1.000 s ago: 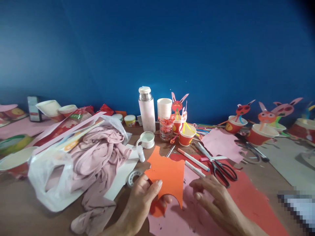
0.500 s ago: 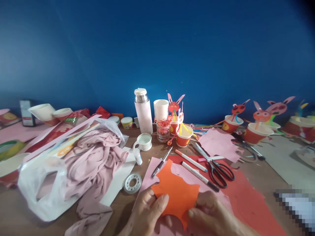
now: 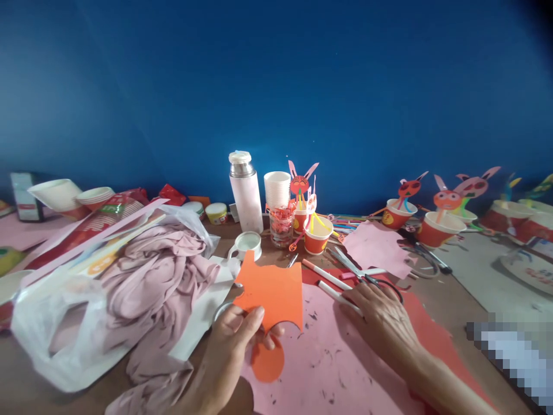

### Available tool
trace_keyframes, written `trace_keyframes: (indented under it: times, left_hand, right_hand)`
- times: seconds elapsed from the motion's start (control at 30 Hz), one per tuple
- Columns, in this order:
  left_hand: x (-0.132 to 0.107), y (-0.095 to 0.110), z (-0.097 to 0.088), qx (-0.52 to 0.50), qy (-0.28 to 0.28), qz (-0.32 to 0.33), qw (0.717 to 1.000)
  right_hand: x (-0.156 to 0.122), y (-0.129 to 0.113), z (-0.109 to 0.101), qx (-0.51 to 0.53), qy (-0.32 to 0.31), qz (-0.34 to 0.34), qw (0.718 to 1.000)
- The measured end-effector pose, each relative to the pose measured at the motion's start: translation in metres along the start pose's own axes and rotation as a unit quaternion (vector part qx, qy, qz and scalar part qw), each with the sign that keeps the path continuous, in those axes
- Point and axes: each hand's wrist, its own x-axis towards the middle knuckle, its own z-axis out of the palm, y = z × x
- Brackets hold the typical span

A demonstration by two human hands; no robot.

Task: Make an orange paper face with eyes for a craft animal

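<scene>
the left hand (image 3: 228, 351) pinches an orange paper cutout (image 3: 270, 297) at lower centre, its long axis running sideways above the grip; the right hand (image 3: 380, 328), farther off, lies open and empty on pink paper (image 3: 328, 369).

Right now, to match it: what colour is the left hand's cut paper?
The cut paper in the left hand is plain orange, best in the head view.

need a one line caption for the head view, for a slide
Left hand holds an orange paper cutout as the right hand rests on pink paper by scissors
</scene>
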Motion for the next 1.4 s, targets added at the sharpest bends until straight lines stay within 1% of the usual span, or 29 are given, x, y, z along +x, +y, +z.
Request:
trace_keyframes:
  times: [0.1,0.2,0.3,0.4,0.5,0.6,0.63,0.67,0.7,0.77,0.8,0.87,0.9,0.93,0.97,1.0,1.03,1.07,1.1,1.13,1.17,1.2,1.3,1.37,1.4]
  left_hand:
    - [0.0,0.002,0.002,-0.027,-0.005,-0.05,0.998]
    - [-0.004,0.003,0.007,-0.076,-0.012,-0.09,0.993]
    - [-0.01,0.0,0.013,-0.124,-0.024,-0.145,0.981]
    - [-0.014,-0.001,0.02,-0.135,-0.038,-0.2,0.97]
    - [-0.015,0.004,0.034,-0.138,-0.026,-0.231,0.963]
    - [-0.012,0.009,0.054,-0.129,-0.013,-0.244,0.961]
    - [-0.011,0.009,0.061,-0.128,-0.018,-0.245,0.961]
    - [-0.01,0.007,0.068,-0.131,-0.033,-0.248,0.959]
    - [-0.01,0.005,0.073,-0.132,-0.06,-0.253,0.956]
    - [-0.012,-0.001,0.077,-0.114,-0.136,-0.287,0.942]
    - [-0.015,-0.004,0.076,-0.094,-0.179,-0.306,0.93]
    - [-0.022,-0.008,0.065,-0.022,-0.262,-0.331,0.906]
    - [-0.026,-0.008,0.057,0.023,-0.294,-0.32,0.9]
    - [-0.029,-0.007,0.048,0.093,-0.32,-0.298,0.894]
    - [-0.031,-0.004,0.038,0.165,-0.316,-0.242,0.903]
    - [-0.032,-0.001,0.029,0.227,-0.288,-0.172,0.914]
    - [-0.031,0.004,0.02,0.292,-0.249,-0.097,0.918]
    - [-0.029,0.008,0.012,0.37,-0.208,-0.025,0.905]
    - [-0.027,0.012,0.006,0.447,-0.176,0.036,0.876]
    - [-0.023,0.015,0.001,0.502,-0.16,0.088,0.846]
    - [-0.02,0.018,-0.002,0.538,-0.154,0.118,0.821]
    - [-0.017,0.019,-0.004,0.568,-0.152,0.127,0.799]
    - [-0.016,0.018,-0.002,0.638,-0.167,0.12,0.742]
    - [-0.019,0.016,0.002,0.666,-0.17,0.117,0.717]
    - [-0.021,0.016,0.004,0.673,-0.171,0.115,0.711]
  right_hand:
    - [0.001,0.005,-0.003,-0.034,0.019,-0.011,0.999]
    - [0.002,0.011,-0.004,-0.047,0.036,0.004,0.998]
    - [0.003,0.017,-0.002,-0.052,0.052,0.02,0.997]
    - [0.004,0.02,0.002,-0.052,0.07,0.027,0.996]
    - [0.004,0.022,0.004,-0.05,0.081,0.028,0.995]
    - [0.005,0.024,0.003,-0.044,0.084,0.027,0.995]
    - [0.005,0.025,0.003,-0.042,0.084,0.027,0.995]
    - [0.005,0.025,0.002,-0.04,0.084,0.028,0.995]
    - [0.005,0.026,0.002,-0.039,0.084,0.028,0.995]
    - [0.005,0.027,0.002,-0.037,0.082,0.029,0.996]
    - [0.004,0.027,0.003,-0.036,0.08,0.028,0.996]
    - [0.003,0.027,0.003,-0.034,0.076,0.026,0.996]
    - [0.003,0.027,0.004,-0.032,0.073,0.025,0.996]
    - [0.003,0.026,0.004,-0.032,0.072,0.025,0.997]
    - [0.003,0.026,0.004,-0.03,0.07,0.024,0.997]
    - [0.003,0.025,0.004,-0.029,0.069,0.023,0.997]
    - [0.003,0.024,0.004,-0.028,0.069,0.022,0.997]
    - [0.003,0.024,0.004,-0.027,0.068,0.021,0.997]
    - [0.003,0.023,0.004,-0.025,0.067,0.02,0.997]
    - [0.003,0.023,0.004,-0.022,0.066,0.019,0.997]
    - [0.003,0.022,0.005,-0.02,0.064,0.017,0.998]
    - [0.003,0.022,0.006,-0.017,0.062,0.014,0.998]
    - [0.003,0.022,0.008,-0.008,0.054,0.0,0.999]
    - [0.003,0.022,0.008,-0.005,0.051,-0.006,0.999]
    - [0.003,0.022,0.008,-0.005,0.051,-0.006,0.999]
